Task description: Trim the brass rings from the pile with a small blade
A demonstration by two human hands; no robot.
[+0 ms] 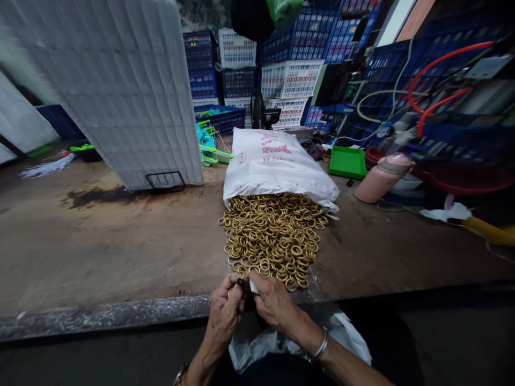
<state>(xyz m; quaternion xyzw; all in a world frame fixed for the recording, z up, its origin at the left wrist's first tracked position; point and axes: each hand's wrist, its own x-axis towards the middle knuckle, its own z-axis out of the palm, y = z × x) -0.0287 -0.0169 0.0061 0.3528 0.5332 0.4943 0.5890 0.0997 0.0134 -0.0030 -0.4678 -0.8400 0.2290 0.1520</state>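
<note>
My left hand [226, 306] is closed at the table's front edge, with a bit of gold-coloured ring [229, 292] showing between its fingers. Close beside it, my right hand [277, 303] pinches a small dark object with a pale flat part [253, 287]; its kind is too small to tell. The dark part reaches across to the left fingertips. Just beyond both hands lies a heap of gold-coloured rings [273, 236]. It spills from the open mouth of a white sack [277, 161] with red print, which lies on its side.
A tall pale ribbed panel [161, 107] stands in a black wire holder [166, 181] at left. A green tray [347, 162], a pink bottle [380, 179] and red hoses [422, 118] are at right. Stacked crates [289, 80] line the back. A white sack [346, 338] hangs below the table edge.
</note>
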